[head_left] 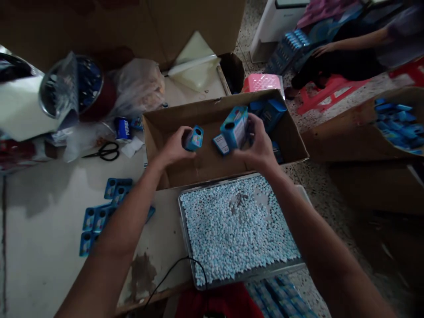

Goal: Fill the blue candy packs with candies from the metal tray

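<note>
Over a long open cardboard carton [205,165], my left hand [174,145] grips a small blue box [196,138] that has a dark round hole in its end. My right hand [260,148] is closed around another blue box [234,128], tilted, also with a dark hole. A further blue box [221,144] shows just under it; whether it touches my right hand I cannot tell. Several blue boxes [271,114] lie at the carton's right end. Below my forearms sits a clear tray [188,245] spread with many tiny pale-blue and white pieces [238,234].
Upright blue boxes [99,218] stand on the table at left, partly behind my left forearm. Scissors [107,151], a Pepsi can [122,129] and a metal pot [89,84] are farther back. Another carton of blue boxes [399,123] stands right. A person's arm [357,42] shows at upper right.
</note>
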Demonstrator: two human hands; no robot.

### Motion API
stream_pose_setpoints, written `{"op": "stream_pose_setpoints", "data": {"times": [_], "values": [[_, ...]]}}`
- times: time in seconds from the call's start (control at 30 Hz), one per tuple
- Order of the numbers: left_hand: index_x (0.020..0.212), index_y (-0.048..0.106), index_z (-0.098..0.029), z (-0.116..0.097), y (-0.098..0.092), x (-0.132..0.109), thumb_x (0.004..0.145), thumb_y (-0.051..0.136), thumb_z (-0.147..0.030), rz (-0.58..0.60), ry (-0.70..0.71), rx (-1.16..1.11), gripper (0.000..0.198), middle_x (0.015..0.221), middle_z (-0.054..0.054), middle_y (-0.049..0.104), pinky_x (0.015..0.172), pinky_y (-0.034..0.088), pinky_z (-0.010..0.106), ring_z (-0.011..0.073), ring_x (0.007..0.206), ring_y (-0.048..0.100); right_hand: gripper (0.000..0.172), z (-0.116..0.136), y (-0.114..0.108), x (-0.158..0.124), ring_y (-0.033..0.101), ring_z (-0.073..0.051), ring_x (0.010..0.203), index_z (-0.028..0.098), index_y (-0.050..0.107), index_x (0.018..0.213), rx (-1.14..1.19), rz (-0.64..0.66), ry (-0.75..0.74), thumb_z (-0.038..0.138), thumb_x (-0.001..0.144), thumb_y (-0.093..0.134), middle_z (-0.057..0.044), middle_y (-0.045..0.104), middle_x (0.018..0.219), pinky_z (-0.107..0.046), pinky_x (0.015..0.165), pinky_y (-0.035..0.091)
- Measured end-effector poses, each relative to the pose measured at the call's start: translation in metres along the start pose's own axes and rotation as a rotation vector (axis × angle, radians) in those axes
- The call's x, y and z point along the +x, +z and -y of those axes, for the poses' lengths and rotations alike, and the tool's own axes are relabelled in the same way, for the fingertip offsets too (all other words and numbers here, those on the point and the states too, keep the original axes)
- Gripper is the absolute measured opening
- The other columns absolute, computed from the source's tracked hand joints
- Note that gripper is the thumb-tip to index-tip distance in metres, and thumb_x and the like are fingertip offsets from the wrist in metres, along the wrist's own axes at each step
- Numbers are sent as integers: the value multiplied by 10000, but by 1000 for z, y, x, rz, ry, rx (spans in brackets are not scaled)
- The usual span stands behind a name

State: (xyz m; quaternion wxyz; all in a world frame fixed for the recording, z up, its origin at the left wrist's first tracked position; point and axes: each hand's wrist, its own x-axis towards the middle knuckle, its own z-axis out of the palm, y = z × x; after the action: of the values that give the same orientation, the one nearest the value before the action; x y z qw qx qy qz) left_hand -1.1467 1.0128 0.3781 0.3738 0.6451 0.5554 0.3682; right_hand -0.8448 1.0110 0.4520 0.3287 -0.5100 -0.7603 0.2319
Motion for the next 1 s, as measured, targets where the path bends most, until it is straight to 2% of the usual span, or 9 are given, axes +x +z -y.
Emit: {"op": "stream_pose_setpoints", "data": {"times": [0.07, 0.17, 0.27, 0.4, 0.6, 0.7, 0.8, 0.9, 1.0], "values": [[1369, 598, -232, -27, -11, -41, 578, 968, -255, -67, 41, -212, 874, 1312, 81, 700, 1046, 574, 415, 291, 1198, 686, 985, 36, -1, -50, 569, -363, 1413, 258, 369, 1597, 90, -13, -80, 245, 707, 792, -130, 534, 1553, -557, 1195, 511], [1433, 579, -270, -66, -4, -99, 592, 999, -334, -127, -5, -429, 942, 1381, 99, 690, 1099, 569, 468, 330, 1273, 674, 930, 65, 13, -114, 605, -339, 1366, 294, 376, 1596, 211, -47, -32, 246, 755, 769, -116, 554, 1526, -558, 1159, 549], [1451, 586, -286, -89, 19, -147, 537, 1044, -357, -89, -71, -614, 1025, 1438, 120, 669, 1132, 559, 520, 374, 1352, 642, 925, 70, 26, -151, 599, -333, 1373, 339, 403, 1578, 371, -54, 90, 270, 749, 808, -97, 563, 1518, -563, 1170, 535], [1455, 580, -267, -96, 50, -192, 461, 1080, -379, -70, -168, -699, 1118, 1487, 137, 643, 1152, 543, 511, 392, 1405, 606, 952, 68, 23, -181, 575, -332, 1413, 364, 439, 1579, 721, 51, 264, 363, 721, 852, -70, 572, 1554, -539, 1182, 514], [1353, 586, -225, -99, 78, -222, 468, 1063, -339, 3, -228, -629, 1012, 1299, 114, 719, 1022, 603, 438, 346, 1220, 704, 684, 81, 10, -223, 678, -381, 1297, 261, 695, 1284, 1373, 134, 660, 667, 737, 761, -102, 770, 1269, -597, 1102, 560], [1336, 614, -222, -105, 89, -229, 481, 1045, -318, 43, -252, -686, 963, 1269, 104, 733, 995, 611, 418, 338, 1197, 715, 507, 79, 11, -232, 747, -317, 1149, 255, 743, 1136, 1341, 33, 803, 539, 727, 837, -56, 808, 1146, -504, 1058, 602], [1282, 689, -248, -108, 97, -236, 588, 997, -340, -33, -353, -790, 765, 1315, 71, 740, 1083, 572, 428, 313, 1251, 700, 404, 69, 8, -237, 766, -267, 1050, 252, 763, 1053, 1265, -58, 849, 449, 721, 883, -20, 818, 1065, -436, 1023, 617], [1146, 759, -263, -104, 105, -245, 671, 947, -435, -124, -485, -889, 539, 1229, 28, 779, 1067, 577, 405, 286, 1206, 719, 526, 58, 4, -243, 764, -308, 1073, 237, 773, 1077, 1261, 64, 779, 531, 670, 927, -50, 820, 1038, -469, 998, 621], [1143, 759, -252, -97, 119, -251, 680, 931, -568, -133, -517, -970, 586, 1172, 53, 796, 994, 605, 395, 300, 1164, 734, 621, 52, 8, -249, 761, -295, 1047, 244, 765, 1131, 1211, 152, 736, 564, 633, 954, -46, 816, 1065, -446, 963, 623]]}}
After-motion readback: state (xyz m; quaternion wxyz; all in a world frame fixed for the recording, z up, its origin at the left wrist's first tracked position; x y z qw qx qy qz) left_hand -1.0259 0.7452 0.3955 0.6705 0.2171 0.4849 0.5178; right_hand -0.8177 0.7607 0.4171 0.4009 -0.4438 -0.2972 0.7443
